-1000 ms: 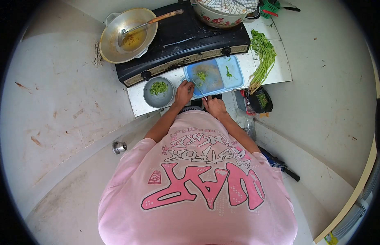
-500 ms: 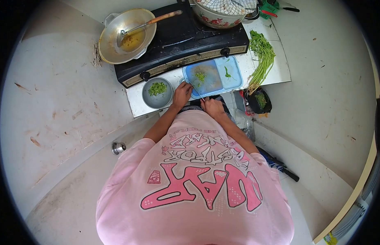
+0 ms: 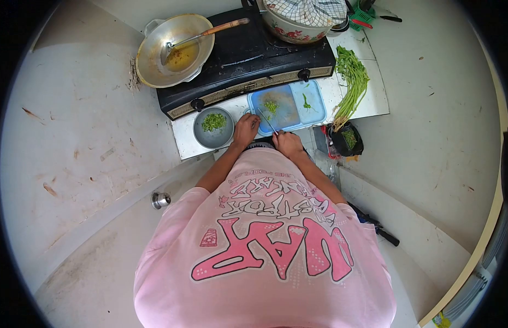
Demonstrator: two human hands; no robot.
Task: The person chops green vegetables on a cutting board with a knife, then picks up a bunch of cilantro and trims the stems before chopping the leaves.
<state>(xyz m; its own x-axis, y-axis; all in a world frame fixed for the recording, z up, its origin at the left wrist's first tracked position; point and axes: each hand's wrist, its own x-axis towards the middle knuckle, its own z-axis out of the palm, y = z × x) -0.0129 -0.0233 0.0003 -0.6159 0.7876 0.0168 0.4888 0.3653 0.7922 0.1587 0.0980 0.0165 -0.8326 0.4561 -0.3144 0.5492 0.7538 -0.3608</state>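
Observation:
My right hand (image 3: 288,142) is closed around the handle of a knife (image 3: 268,121), whose thin blade points up and left over a blue cutting board (image 3: 284,119). Beside the blade, my left hand (image 3: 246,129) has its fingers bent together at the board's left edge; whatever they pinch is too small to make out. A small heap of chopped greens (image 3: 271,106) lies on the board near the knife tip. One loose green sprig (image 3: 306,101) rests on the board's lighter right part. Left of my left hand, a grey bowl (image 3: 199,135) holds more chopped greens (image 3: 213,122).
Behind the board stands a black gas stove (image 3: 237,57) with a wok (image 3: 147,57) holding a ladle (image 3: 224,27), and a cloth-covered pot (image 3: 289,34). A bunch of leafy stalks (image 3: 355,82) lies at right. Below it sits a black container (image 3: 349,138) with green bits.
The whole view has shifted slightly. The knife blade sits at a somewhat different angle beside my left fingers. Both hands stay at the board's near edge.

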